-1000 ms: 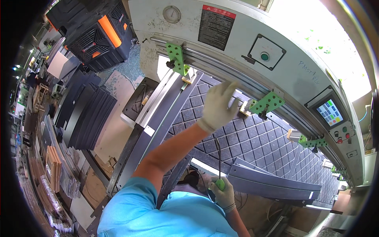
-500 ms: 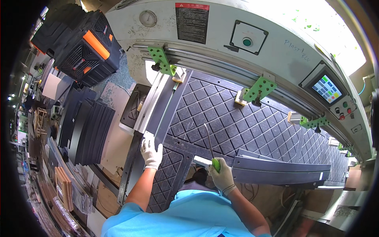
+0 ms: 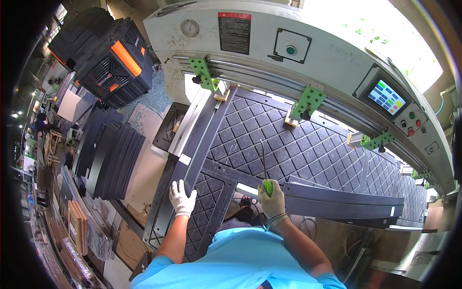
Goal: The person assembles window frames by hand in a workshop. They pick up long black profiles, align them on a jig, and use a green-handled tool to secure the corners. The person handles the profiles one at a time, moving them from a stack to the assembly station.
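Your left hand (image 3: pixel 182 197) presses flat and open on the near left edge of the black diamond-patterned panel (image 3: pixel 284 144); your right hand (image 3: pixel 272 200) is closed around a green-handled tool (image 3: pixel 267 185), blade on the panel. The panel lies on the machine bed (image 3: pixel 308 53) under green clamps (image 3: pixel 308 102). It looks stiff, broad and probably heavy: take its edges. Its long axis runs left to right, down toward your right.

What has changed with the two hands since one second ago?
The left hand left the far green clamp, came back toward the body and now rests on the near edge of the black diamond-pattern panel. The right hand still holds the green-handled tool; the panel stayed put.
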Available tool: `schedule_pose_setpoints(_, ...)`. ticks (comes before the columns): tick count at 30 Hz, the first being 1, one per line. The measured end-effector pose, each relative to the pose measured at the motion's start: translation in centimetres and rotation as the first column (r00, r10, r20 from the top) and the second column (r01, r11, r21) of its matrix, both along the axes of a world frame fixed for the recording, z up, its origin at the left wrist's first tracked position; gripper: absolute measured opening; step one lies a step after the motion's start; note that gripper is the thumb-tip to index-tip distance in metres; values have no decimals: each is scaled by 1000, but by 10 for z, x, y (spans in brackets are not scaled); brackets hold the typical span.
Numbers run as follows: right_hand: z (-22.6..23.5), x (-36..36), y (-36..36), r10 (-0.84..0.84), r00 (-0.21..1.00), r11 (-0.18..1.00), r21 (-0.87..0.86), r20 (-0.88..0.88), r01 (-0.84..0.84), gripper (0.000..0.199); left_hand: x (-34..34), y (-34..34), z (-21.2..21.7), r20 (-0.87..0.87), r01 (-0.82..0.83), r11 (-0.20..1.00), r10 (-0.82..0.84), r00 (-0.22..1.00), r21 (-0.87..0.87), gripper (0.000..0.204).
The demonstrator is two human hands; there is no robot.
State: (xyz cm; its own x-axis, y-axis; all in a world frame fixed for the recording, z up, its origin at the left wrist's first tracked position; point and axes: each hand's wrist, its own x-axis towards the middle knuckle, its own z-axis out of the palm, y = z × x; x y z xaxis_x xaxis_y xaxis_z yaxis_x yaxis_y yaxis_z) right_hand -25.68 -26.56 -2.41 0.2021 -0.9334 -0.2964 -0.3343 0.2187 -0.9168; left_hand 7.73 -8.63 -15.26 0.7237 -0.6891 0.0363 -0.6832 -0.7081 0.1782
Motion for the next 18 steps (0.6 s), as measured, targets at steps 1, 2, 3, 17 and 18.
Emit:
schedule_pose_setpoints(1, -5, -4, 3, -8, 1000, 1000, -12, 17, 8, 28, 5, 6, -3, -1, 24, 999, -24, 1000, 32, 84)
schedule_pose_setpoints(2, -13, -9, 7, -17, 999, 1000, -24, 33, 18, 28, 13, 7, -1, -22, 46, 997, -45, 999, 55, 85)
schedule_pose_setpoints(3, -14, -12, 11, -23, 999, 999, -34, 45, 25, 28, 19, 6, 3, -48, 67, 995, -63, 997, 79, 85)
schedule_pose_setpoints(17, -21, -28, 41, 72, 996, 993, -93, 55, -67, 34, 22, 0, 3, -123, 38, 993, -24, 992, 110, 91)
schedule_pose_setpoints(18, -19, -27, 42, 80, 996, 992, -101, 30, -77, 34, 21, 2, 2, -117, 35, 994, -23, 993, 107, 91)
